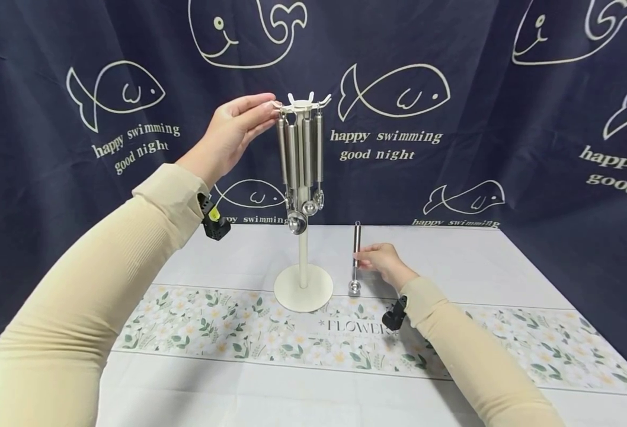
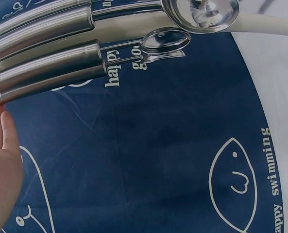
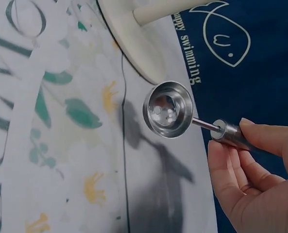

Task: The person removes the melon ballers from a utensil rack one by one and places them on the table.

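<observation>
My right hand [image 1: 381,261] pinches the steel handle of a measuring spoon [image 1: 357,246], which hangs upright with its bowl lowest, to the right of the white stand. In the right wrist view the round, hollow bowl [image 3: 168,109] faces the camera, and thumb and fingers grip the handle just behind its neck. My left hand [image 1: 239,127] reaches to the top of the utensil stand [image 1: 303,261], its fingers nearly straight at the left hooks. Several steel spoons [image 1: 297,151] hang there by their handle ends, bowls down; some show close up [image 2: 165,41] in the left wrist view.
The stand's round base [image 1: 303,289] rests on a white table [image 1: 228,379] with a floral printed band. Behind the table hangs a dark blue curtain [image 1: 271,148] with white fish drawings. Bare white hooks [image 1: 310,96] stick out at the back and right of the stand's top.
</observation>
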Demonstrator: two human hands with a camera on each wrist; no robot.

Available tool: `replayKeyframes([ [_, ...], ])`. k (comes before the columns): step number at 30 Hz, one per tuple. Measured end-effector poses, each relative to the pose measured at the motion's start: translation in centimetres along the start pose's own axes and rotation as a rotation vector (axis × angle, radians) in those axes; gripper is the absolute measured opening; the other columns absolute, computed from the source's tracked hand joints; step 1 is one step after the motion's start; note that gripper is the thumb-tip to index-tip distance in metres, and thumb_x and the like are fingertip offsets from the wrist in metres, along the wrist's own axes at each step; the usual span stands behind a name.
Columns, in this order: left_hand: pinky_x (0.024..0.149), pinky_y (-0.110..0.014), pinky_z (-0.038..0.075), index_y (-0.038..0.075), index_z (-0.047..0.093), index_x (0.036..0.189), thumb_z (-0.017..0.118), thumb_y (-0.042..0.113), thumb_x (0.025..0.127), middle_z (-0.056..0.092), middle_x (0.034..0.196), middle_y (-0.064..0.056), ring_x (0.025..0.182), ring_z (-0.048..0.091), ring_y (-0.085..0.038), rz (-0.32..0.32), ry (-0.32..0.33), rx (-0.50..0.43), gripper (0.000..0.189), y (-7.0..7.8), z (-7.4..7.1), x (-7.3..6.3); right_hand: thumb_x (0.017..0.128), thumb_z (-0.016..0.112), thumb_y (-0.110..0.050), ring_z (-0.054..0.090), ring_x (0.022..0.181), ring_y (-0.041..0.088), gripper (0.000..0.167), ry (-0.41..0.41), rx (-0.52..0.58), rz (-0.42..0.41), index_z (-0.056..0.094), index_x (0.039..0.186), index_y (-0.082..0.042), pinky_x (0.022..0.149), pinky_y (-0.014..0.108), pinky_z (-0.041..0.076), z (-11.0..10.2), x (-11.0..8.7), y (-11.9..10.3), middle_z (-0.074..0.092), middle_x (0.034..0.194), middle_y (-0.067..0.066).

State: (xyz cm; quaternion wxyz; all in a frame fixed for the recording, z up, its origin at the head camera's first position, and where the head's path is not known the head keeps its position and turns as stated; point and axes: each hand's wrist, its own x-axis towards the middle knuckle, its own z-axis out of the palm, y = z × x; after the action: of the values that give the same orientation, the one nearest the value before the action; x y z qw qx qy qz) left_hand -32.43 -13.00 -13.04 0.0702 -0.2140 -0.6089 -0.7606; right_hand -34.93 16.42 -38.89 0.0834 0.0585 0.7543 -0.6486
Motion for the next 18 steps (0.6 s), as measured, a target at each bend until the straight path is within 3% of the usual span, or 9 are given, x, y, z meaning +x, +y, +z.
replayKeyframes([
  [8, 0.105, -0.024, 0.047, -0.007, 0.050, 0.134, 0.061, 0.002, 0.093, 0.063, 0.117, -0.010, 0.107, 0.064, -0.016, 0.013, -0.009, 0.010, 0.044, 0.0, -0.1, 0.1, 0.086, 0.069, 0.000, 0.065, 0.059, 0.006, 0.031, -0.002, -0.052, 0.003, 0.058, 0.111, 0.014, 0.081, 0.034, 0.061, 0.1, 0.4, 0.6, 0.065, 0.069, 0.000],
  [18, 0.105, -0.025, 0.047, -0.007, 0.050, 0.134, 0.061, 0.002, 0.093, 0.064, 0.114, -0.009, 0.106, 0.064, -0.016, 0.016, -0.006, 0.005, 0.043, -0.2, -0.2, 0.0, 0.086, 0.069, -0.001, 0.063, 0.059, 0.006, 0.030, -0.004, -0.114, 0.036, 0.059, 0.109, 0.014, 0.076, 0.029, 0.062, 0.6, 0.8, 1.2, 0.064, 0.070, 0.002],
])
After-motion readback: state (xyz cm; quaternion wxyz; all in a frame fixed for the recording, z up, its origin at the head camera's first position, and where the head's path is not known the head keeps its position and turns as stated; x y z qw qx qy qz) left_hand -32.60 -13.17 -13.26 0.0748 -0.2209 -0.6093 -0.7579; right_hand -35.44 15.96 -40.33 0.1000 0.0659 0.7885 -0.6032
